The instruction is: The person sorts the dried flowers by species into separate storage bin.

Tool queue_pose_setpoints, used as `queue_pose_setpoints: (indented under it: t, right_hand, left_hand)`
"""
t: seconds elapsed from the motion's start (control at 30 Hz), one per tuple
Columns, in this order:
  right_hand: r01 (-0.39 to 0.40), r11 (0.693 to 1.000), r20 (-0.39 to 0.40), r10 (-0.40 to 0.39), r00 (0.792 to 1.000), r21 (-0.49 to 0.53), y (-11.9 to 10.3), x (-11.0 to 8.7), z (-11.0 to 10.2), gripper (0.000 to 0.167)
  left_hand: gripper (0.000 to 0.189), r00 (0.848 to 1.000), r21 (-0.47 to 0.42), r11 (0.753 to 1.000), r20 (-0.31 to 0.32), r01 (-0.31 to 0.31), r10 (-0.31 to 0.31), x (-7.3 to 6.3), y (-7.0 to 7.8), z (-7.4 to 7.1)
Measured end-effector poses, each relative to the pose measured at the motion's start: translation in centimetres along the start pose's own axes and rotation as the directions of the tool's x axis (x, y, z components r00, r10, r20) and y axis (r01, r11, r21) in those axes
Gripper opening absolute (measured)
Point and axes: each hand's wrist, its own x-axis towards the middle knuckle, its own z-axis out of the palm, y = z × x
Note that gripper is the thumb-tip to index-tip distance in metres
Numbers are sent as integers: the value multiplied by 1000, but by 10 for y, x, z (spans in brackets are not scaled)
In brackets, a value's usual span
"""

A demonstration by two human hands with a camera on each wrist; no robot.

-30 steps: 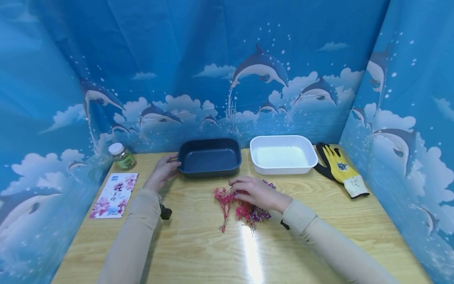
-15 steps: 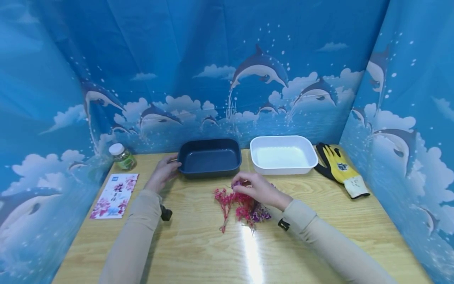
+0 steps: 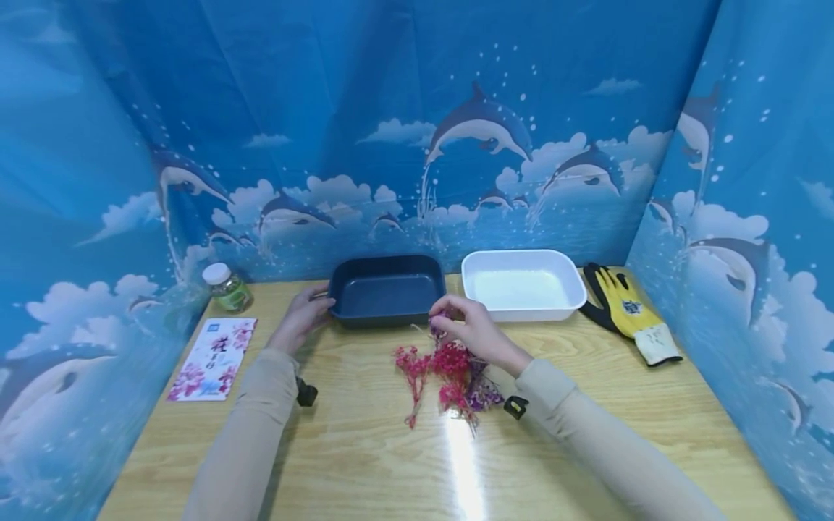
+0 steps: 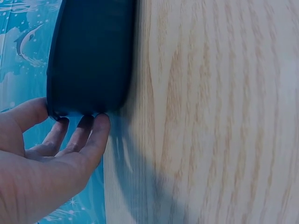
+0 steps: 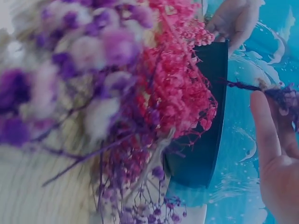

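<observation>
At the left end of the dark blue tray (image 3: 387,291), my left hand (image 3: 301,318) holds on, its thumb at the rim (image 4: 48,88) and its fingertips against the end wall. My right hand (image 3: 472,331) is raised near the tray's front right corner and pinches a purple dried flower sprig (image 5: 285,100) by its thin stem. Below that hand are pink dried flowers (image 3: 452,362) and more purple dried flowers (image 3: 482,391), which look tangled together. A separate pink sprig (image 3: 413,373) lies on the table to their left.
A white tray (image 3: 524,286) stands right of the dark one. Further right lies a yellow and black work glove (image 3: 625,307). On the left are a lidded jar (image 3: 228,288) and a printed floral packet (image 3: 213,358). A dolphin-print curtain (image 3: 391,181) closes off the back.
My right hand has lifted away from the flowers, up toward the dark tray, with the purple sprig in its fingertips. The flowers beneath have shifted slightly. My left hand keeps its place.
</observation>
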Motion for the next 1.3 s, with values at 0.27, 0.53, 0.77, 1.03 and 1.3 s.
queue_pose_setpoints:
  t: [0.27,0.53,0.77,1.03,1.3]
  right_hand:
    - [-146,963,-86,169,982,227,-2,12,-4,25]
    - [-272,884,-75,322,944,380,-9,27,-7,34]
    - [-341,803,-42,411,911,488,-7,41,-8,39]
    - [-345,769,-9,415,910,539,-12,58,-3,38]
    - [-355,762,-14,430,903,541,-18,81,8,30]
  left_hand:
    - [61,1000,5,1000,17,-12,12,-1,-1,0]
    - [61,1000,-20,1000,17,-5,5,1,-2,-2]
    - [61,1000,-25,1000,17,-14,14,-1,-1,-1]
    - [61,999,-25,999,20,-25,26,-1,-1,-2]
    - [60,1000,-40,999,17,-17,18,2,-4,-2]
